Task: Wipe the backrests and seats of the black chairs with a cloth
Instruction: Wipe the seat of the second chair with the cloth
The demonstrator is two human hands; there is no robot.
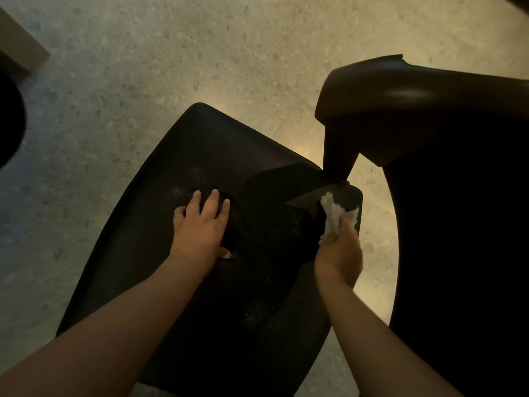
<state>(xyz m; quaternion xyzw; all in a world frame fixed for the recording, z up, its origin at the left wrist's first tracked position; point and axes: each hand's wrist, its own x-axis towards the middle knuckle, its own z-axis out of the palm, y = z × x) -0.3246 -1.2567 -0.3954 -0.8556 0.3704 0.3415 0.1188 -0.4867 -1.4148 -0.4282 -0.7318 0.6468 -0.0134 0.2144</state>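
A black chair (160,224) fills the middle of the view, seen from above, its surface dusted with pale specks. My left hand (200,224) lies flat on it with the fingers spread and straight. My right hand (340,250) grips a crumpled white cloth (333,214) and holds it against the chair's right corner, where the edge meets a dark strut. A small opening in the chair surface shows just below my left wrist.
A second dark chair (400,93) stands at the right, its curved glossy backrest close above the cloth. Speckled terrazzo floor (143,67) surrounds both. A dark round shape sits at the left edge and a beige block (20,41) in the upper left corner.
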